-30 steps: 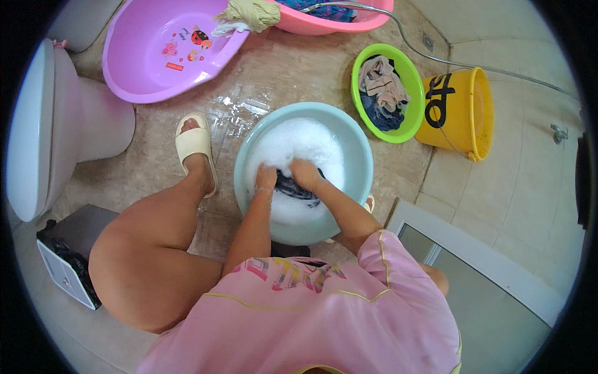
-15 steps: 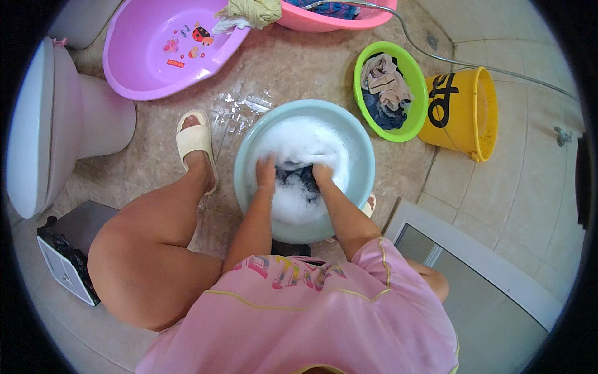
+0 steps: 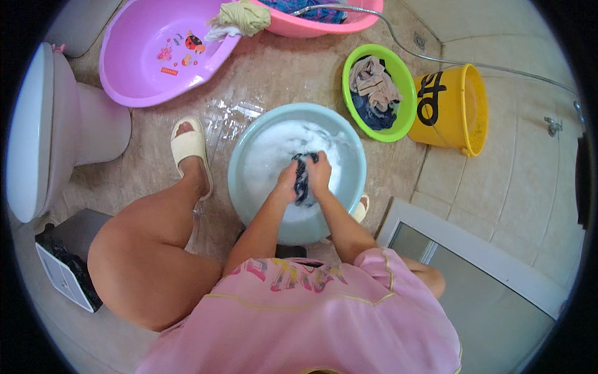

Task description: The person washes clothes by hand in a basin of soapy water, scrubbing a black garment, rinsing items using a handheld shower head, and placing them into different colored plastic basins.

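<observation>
A pale blue basin of white suds stands on the floor between my feet. Over the foam, both hands grip a dark wet cloth, bunched up and hanging down between them; what garment it is I cannot make out. My left hand is closed on its left side. My right hand is closed round its upper right part, close beside the left. Foam covers whatever else lies in the water.
Beyond the basin at left lies a purple tub, with a yellowish cloth over its rim beside a pink tub. A green basin of clothes and a yellow bucket stand at right. A shower hose runs across. A toilet stands left.
Both hands have come closer together and lifted the dark cloth out of the suds, bunching it between them. The whole view has shifted slightly.
</observation>
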Available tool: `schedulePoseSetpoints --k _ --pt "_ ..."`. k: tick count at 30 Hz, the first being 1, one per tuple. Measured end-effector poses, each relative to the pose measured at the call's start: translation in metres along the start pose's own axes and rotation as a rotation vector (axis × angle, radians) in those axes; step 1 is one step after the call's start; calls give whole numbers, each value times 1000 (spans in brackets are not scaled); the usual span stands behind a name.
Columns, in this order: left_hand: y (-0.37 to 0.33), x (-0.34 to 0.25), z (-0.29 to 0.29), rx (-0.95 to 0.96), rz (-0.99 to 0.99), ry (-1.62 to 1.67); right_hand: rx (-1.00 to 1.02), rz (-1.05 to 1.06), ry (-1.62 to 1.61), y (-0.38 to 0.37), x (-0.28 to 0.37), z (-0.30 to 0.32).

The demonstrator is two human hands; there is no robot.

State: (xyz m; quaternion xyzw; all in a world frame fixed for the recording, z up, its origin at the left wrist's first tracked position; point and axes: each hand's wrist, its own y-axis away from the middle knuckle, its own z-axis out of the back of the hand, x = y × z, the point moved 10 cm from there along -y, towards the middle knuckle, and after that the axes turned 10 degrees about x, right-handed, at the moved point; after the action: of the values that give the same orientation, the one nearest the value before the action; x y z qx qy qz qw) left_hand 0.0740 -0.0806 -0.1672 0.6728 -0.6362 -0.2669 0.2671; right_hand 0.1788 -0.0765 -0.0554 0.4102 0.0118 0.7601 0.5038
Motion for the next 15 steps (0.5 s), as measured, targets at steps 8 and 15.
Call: schedulePoseSetpoints --k 8,15 --pt "8 9 -14 32 37 -185 5 7 -22 25 14 -3" --pt "46 -144 -13 -408 -887 -954 -48 23 238 -43 -40 21"
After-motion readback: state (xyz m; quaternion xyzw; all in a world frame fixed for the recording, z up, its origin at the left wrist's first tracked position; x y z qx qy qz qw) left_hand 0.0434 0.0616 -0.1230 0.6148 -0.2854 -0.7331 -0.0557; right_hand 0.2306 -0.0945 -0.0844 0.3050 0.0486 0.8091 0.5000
